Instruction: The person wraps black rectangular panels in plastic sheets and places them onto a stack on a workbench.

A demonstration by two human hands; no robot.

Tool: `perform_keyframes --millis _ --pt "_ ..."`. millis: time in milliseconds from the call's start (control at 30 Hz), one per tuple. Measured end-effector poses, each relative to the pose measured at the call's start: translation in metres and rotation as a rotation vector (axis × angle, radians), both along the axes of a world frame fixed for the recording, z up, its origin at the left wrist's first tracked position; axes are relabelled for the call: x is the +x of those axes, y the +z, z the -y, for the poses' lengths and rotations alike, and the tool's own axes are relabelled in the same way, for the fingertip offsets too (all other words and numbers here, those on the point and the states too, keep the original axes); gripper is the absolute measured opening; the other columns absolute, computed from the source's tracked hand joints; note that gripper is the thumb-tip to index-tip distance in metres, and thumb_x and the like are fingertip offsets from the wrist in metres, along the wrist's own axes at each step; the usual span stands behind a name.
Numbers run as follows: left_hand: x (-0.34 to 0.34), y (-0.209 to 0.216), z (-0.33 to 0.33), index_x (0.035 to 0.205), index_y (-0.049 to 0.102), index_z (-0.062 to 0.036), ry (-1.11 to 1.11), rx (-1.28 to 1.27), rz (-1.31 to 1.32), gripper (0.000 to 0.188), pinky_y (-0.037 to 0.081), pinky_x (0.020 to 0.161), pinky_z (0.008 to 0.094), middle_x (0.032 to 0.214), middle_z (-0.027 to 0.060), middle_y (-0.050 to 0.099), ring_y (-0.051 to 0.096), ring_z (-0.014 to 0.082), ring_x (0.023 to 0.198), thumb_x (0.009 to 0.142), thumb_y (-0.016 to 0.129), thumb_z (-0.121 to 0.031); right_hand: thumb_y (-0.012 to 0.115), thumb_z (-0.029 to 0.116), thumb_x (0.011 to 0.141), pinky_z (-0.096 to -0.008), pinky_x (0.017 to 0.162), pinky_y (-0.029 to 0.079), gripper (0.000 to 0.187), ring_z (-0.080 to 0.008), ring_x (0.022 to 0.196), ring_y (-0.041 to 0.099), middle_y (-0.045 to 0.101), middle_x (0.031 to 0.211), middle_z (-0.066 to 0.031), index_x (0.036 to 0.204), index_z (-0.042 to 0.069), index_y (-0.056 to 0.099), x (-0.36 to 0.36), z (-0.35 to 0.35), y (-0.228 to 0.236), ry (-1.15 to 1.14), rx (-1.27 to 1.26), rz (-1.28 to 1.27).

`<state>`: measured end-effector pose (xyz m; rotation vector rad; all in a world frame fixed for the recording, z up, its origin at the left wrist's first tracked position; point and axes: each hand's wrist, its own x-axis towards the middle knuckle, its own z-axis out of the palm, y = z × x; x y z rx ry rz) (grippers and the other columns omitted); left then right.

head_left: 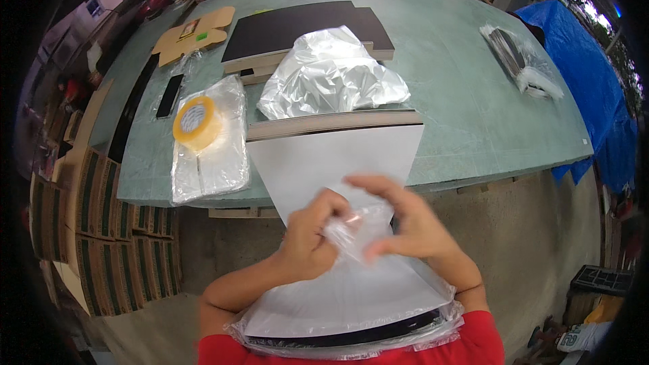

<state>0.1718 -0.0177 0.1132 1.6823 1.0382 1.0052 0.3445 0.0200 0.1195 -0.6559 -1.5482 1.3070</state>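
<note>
A stack of large flat boards with a white top face (331, 155) reaches from the table edge back toward my body. Its near end sits in a clear plastic bag (345, 348) against my red shirt. Over the white face, my left hand (312, 236) is closed on a bunched clear plastic film (351, 233). My right hand (412, 220) curves beside the film with thumb and fingers apart, somewhat blurred by motion. Whether the film is part of the bag, I cannot tell.
On the green table (446, 47) lie a crumpled silvery plastic sheet (331, 74), dark-topped boards (291, 30), a yellow tape roll (196, 124) on flat plastic bags (223, 176), a black phone-like slab (170, 96) and a cut cardboard piece (196, 35). Stacked cartons (111, 257) stand left; a blue tarp (574, 61) hangs right.
</note>
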Motion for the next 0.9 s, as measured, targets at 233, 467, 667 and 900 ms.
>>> perform_keyframes --millis 233,467,667,900 --pt "-0.020 -0.017 -0.019 0.084 0.049 -0.0018 0.063 -0.165 0.319 0.011 0.039 0.062 0.0237 0.076 -0.0013 0.047 0.045 0.0085 0.069 0.075 0.043 0.001 0.044 0.029 0.085 -0.0254 0.062 0.044 0.030 -0.0102 0.069 0.052 0.054 0.075 -0.0026 0.090 0.001 0.052 0.002 -0.010 -0.042 0.315 -0.761 -0.115" --pt "-0.048 -0.022 -0.019 0.084 0.056 -0.0029 -0.432 -0.387 0.183 0.012 0.041 0.057 0.0243 0.071 0.0027 0.054 0.050 0.0077 0.068 0.084 0.048 -0.012 0.050 0.045 0.079 -0.0315 0.080 0.042 0.053 -0.0195 0.088 0.055 0.057 0.092 -0.0110 0.106 -0.001 0.050 0.036 -0.017 -0.063 0.893 -0.380 -0.011" --pt "-0.049 0.026 -0.013 0.071 0.048 0.0001 -0.827 -0.500 0.626 0.022 0.043 0.046 0.0314 0.055 0.0111 0.051 0.055 0.0221 0.052 0.083 0.049 -0.019 0.059 0.049 0.069 -0.0335 0.086 0.039 0.062 -0.0264 0.095 0.053 0.055 0.101 -0.0168 0.108 0.002 0.050 0.020 -0.008 -0.027 1.064 0.041 0.978" --pt "-0.070 -0.041 0.009 0.089 0.052 0.0015 -0.314 0.374 -1.197 0.023 0.045 0.060 0.0343 0.072 0.0136 0.058 0.058 0.0252 0.067 0.071 0.054 -0.013 0.053 0.015 0.067 -0.0368 0.072 0.044 0.017 -0.0292 0.077 0.056 0.057 0.077 -0.0158 0.074 0.000 0.057 0.032 0.000 0.040 0.965 0.429 1.129"
